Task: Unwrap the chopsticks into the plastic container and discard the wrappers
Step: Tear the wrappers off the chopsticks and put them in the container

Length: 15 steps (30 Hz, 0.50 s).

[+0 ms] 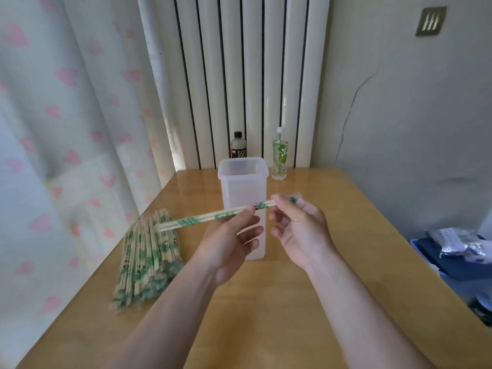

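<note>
One chopstick pair point(191, 221) pinched: left hand point(231, 242), right hand point(301, 230).

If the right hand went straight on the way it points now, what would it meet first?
Probably the plastic container, standing just beyond the right hand, which pinches the wrapped chopsticks; the left hand is close too, and depth is unclear.

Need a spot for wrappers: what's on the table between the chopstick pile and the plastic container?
Only bare table; the head view shows the held wrapped pair crossing above it.

home room | heart-print curtain point(66, 123); white radiator point(239, 75); wooden table point(332, 275)
</note>
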### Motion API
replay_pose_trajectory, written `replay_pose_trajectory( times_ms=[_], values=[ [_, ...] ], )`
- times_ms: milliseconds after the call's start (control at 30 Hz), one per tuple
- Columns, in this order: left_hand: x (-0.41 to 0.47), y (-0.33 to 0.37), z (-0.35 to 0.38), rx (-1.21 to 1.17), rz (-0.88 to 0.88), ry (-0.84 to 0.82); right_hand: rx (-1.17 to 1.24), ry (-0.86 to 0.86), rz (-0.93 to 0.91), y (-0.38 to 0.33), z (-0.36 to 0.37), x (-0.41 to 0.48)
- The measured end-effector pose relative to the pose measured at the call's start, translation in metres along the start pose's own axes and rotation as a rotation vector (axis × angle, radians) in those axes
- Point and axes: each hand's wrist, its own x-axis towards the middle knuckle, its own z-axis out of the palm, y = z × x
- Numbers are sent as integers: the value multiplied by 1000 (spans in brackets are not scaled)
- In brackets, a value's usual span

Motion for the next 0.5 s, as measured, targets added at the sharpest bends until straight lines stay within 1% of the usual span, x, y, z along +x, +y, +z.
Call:
replay_pose_trajectory(
  times_ms=[67, 133, 200, 233, 333, 400, 467, 500],
  values=[
    [0, 0, -20, -58, 39, 75, 14, 61, -14, -10, -18, 7],
    [1, 6, -48, -168, 65, 120, 1, 114, -28, -19, -38, 15],
    [3, 13, -70, -180, 49, 142, -13, 152, -25, -22, -54, 23],
    [4, 15, -76, -117, 31, 141, -19, 161, -20, -21, -59, 26],
    [7, 6, -75, 198, -11, 77, -29, 156, 3, -13, -64, 34],
    [8, -3, -71, 361, -16, 49, -33, 140, 17, -6, -61, 35],
    [10, -11, -70, 442, 5, 62, -27, 128, 24, 0, -57, 34],
    [11, -14, -69, 445, 11, 76, -26, 127, 30, 3, -55, 34]
  ],
)
